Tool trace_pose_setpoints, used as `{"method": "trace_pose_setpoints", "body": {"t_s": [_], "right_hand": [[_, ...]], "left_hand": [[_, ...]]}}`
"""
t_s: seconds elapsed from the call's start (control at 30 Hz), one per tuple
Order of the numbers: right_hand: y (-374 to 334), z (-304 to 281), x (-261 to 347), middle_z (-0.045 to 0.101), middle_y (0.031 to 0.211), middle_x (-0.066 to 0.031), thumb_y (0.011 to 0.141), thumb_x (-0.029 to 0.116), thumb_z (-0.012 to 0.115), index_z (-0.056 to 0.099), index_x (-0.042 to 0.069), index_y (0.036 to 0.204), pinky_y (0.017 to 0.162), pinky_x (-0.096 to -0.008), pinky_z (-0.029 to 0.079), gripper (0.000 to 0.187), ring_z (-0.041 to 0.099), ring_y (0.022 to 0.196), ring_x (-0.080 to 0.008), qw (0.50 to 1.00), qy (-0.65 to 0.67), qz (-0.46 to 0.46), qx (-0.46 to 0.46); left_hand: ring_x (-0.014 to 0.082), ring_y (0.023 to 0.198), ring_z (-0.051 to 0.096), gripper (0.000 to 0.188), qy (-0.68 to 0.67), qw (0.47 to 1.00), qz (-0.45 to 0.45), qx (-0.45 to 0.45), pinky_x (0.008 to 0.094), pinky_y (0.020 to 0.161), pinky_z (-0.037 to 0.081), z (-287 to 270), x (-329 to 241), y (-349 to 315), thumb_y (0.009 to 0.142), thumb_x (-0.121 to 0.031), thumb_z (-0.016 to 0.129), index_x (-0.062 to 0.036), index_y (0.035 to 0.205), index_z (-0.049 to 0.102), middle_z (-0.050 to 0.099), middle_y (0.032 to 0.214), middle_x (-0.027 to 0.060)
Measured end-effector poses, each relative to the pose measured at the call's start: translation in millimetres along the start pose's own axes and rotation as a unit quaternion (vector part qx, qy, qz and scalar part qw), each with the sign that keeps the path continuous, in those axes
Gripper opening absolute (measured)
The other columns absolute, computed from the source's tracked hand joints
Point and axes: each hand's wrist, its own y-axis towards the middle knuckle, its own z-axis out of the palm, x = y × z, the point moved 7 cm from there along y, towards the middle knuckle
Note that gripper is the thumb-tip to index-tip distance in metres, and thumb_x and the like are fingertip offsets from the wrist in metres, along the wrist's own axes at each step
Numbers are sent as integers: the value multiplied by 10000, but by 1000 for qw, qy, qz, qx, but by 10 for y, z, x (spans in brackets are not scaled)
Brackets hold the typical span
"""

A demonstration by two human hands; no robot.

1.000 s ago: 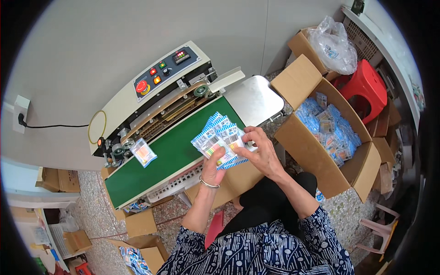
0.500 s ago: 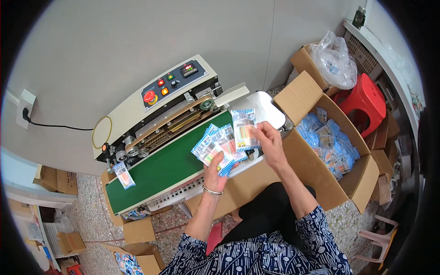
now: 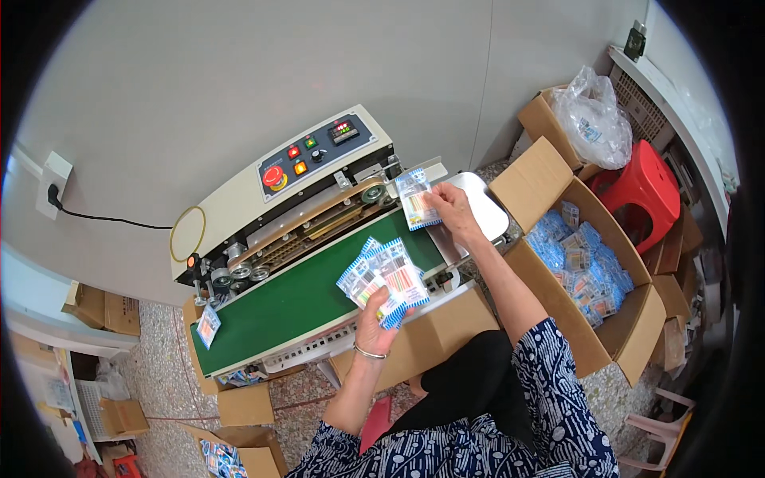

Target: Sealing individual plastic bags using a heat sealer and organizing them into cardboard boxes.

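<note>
My left hand (image 3: pixel 373 323), with a bracelet at the wrist, grips a fan of flat plastic packets (image 3: pixel 400 273) over the green conveyor belt (image 3: pixel 299 315). They have blue-striped edges and coloured sticks show inside. My right hand (image 3: pixel 453 209) pinches one more such packet (image 3: pixel 416 209) by its right side. That packet is upright at the right end of the sealing machine (image 3: pixel 299 215), its top edge close to the metal guide (image 3: pixel 430 170). Another packet (image 3: pixel 209 325) is at the belt's far left end, tilted.
An open carton (image 3: pixel 550 295) on the right holds a heap of packets. Behind it are a red stool (image 3: pixel 649 191) and a clear plastic bag (image 3: pixel 594 119). Another carton (image 3: pixel 259 458) with packets stands on the floor at lower left. A black cable (image 3: pixel 115 221) runs to the machine.
My right hand has carried its packet away from the fan, up to the machine's right end. The packet on the belt's left end has moved to the edge and tipped. My left hand keeps its fan.
</note>
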Motion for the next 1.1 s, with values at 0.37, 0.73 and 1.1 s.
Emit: {"method": "trace_pose_setpoints", "body": {"t_s": [0.37, 0.73, 1.1], "right_hand": [[68, 459, -209, 568, 623, -62, 735, 170, 670, 565, 7, 737, 535, -282, 427, 194, 517, 573, -117, 997, -46, -55, 10], [-681, 197, 235, 603, 720, -23, 829, 200, 630, 623, -36, 866, 613, -228, 419, 239, 510, 687, -70, 991, -98, 5, 92], [-926, 212, 346, 612, 806, -7, 810, 129, 635, 628, 9, 887, 623, -202, 414, 143, 523, 688, -50, 995, 23, 15, 100]], "left_hand": [[273, 957, 609, 432, -6, 999, -29, 45, 374, 651, 570, -109, 145, -66, 819, -135, 590, -9, 1208, 452, 576, 1121, 136], [243, 896, 621, 427, 32, 999, 13, 17, 349, 619, 564, -12, -8, 123, 810, -171, 598, -25, 1191, 470, 592, 1089, 102], [270, 916, 616, 435, 49, 995, 63, 61, 402, 650, 581, 172, -25, 204, 816, -104, 590, 4, 1209, 439, 571, 1097, 138]]}}
